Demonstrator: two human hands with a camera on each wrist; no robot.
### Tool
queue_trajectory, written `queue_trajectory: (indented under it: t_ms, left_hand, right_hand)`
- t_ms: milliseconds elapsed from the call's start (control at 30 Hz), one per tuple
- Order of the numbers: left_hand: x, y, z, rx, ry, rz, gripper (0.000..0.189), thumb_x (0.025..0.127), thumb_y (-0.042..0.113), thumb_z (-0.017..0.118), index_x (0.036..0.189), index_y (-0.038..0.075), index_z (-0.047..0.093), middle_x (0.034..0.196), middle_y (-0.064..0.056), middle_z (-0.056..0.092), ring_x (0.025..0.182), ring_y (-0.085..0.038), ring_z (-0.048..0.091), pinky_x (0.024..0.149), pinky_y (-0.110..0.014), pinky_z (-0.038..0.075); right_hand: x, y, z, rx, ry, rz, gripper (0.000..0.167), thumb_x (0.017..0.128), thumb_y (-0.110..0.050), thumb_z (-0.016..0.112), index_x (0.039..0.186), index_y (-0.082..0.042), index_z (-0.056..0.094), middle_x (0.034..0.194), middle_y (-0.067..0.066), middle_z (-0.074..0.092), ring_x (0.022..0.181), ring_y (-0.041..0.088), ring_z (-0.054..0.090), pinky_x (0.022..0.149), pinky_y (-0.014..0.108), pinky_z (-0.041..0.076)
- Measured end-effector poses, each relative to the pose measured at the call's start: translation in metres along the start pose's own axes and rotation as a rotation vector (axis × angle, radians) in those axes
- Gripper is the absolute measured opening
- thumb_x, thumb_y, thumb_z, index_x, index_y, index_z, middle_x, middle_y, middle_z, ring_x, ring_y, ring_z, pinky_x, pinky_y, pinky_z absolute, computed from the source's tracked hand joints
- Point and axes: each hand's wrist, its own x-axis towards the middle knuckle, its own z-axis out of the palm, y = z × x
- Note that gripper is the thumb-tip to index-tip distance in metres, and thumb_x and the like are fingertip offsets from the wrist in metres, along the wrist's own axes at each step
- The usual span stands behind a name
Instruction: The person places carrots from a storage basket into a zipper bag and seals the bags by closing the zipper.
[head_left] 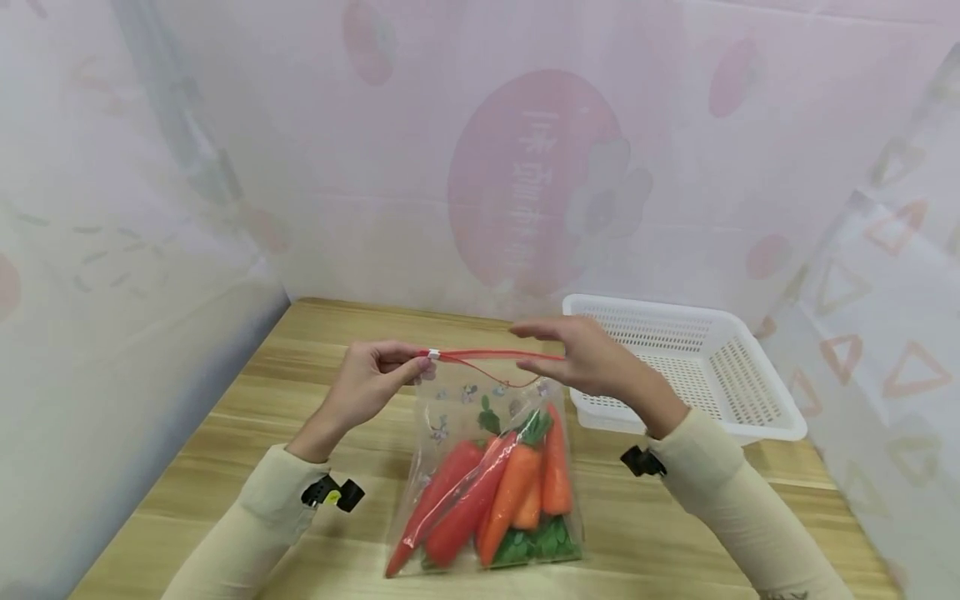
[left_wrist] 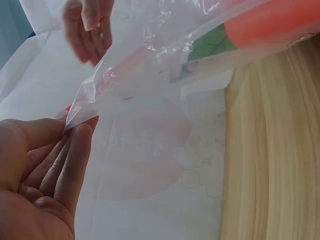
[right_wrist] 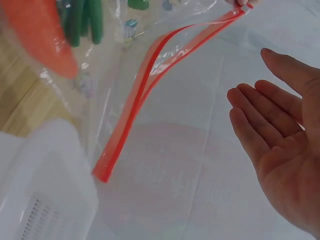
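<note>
A clear zip bag (head_left: pixel 450 417) with a red seal and a white slider (head_left: pixel 433 355) hangs upright over the table. Inside lie several carrots (head_left: pixel 517 483), some orange and some redder, plus green leaves (head_left: pixel 536 542) at the bottom. My left hand (head_left: pixel 375 379) pinches the bag's top left corner between thumb and fingers, right at the slider. The red seal (right_wrist: pixel 145 90) gapes open along its middle in the right wrist view. My right hand (head_left: pixel 588 354) is held near the seal's right end, thumb apart from loosely bent fingers, with nothing in its grasp.
A white perforated plastic basket (head_left: pixel 765 400) stands at the back right of the wooden table (head_left: pixel 300 517), just behind my right hand. Pale printed sheets (head_left: pixel 360 217) wall the table at the back and both sides.
</note>
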Motion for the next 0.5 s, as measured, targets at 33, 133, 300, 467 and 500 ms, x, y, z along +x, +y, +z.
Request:
queue_trajectory:
  t_ms: [33, 133, 300, 467, 500]
  left_hand:
    - [0.0, 0.0, 0.0, -0.006, -0.002, -0.002, 0.018, 0.1, 0.005, 0.071, 0.114, -0.005, 0.077, 0.103, -0.023, 0.08, 0.086, -0.01, 0.08, 0.077, -0.029, 0.066]
    - [0.001, 0.0, 0.001, -0.029, -0.007, -0.013, 0.018, 0.1, 0.005, 0.071, 0.114, -0.006, 0.077, 0.103, -0.025, 0.08, 0.086, -0.012, 0.081, 0.077, -0.03, 0.066]
    - [0.001, -0.001, 0.001, -0.062, -0.016, -0.027, 0.02, 0.1, 0.005, 0.072, 0.114, -0.008, 0.077, 0.104, -0.026, 0.079, 0.086, -0.011, 0.081, 0.078, -0.032, 0.066]
    - [0.001, -0.001, 0.002, -0.077, -0.015, -0.035, 0.018, 0.099, 0.007, 0.073, 0.112, -0.005, 0.078, 0.102, -0.023, 0.08, 0.086, -0.012, 0.081, 0.078, -0.032, 0.067]
    - [0.001, -0.001, 0.002, -0.077, -0.015, -0.035, 0.018, 0.099, 0.008, 0.073, 0.112, -0.004, 0.078, 0.102, -0.022, 0.081, 0.086, -0.012, 0.081, 0.078, -0.033, 0.067]
  right_hand:
    - [0.007, -0.005, 0.001, 0.002, -0.035, -0.013, 0.049, 0.098, -0.025, 0.078, 0.144, -0.011, 0.066, 0.142, 0.007, 0.07, 0.13, 0.028, 0.068, 0.11, 0.049, 0.056]
    - [0.029, -0.015, 0.008, 0.004, -0.114, -0.066, 0.052, 0.099, -0.026, 0.077, 0.147, -0.011, 0.063, 0.146, 0.006, 0.068, 0.135, 0.027, 0.065, 0.113, 0.048, 0.053]
    - [0.059, -0.023, 0.023, 0.006, -0.179, -0.155, 0.052, 0.1, -0.021, 0.075, 0.148, -0.008, 0.062, 0.149, 0.008, 0.065, 0.139, 0.026, 0.062, 0.116, 0.045, 0.051]
    - [0.078, -0.026, 0.035, 0.022, -0.207, -0.244, 0.047, 0.1, -0.019, 0.073, 0.146, -0.008, 0.064, 0.146, 0.007, 0.067, 0.134, 0.023, 0.066, 0.113, 0.041, 0.054]
    - [0.081, -0.026, 0.038, 0.038, -0.211, -0.26, 0.046, 0.101, -0.017, 0.073, 0.145, -0.008, 0.064, 0.145, 0.007, 0.068, 0.133, 0.022, 0.067, 0.113, 0.04, 0.054]
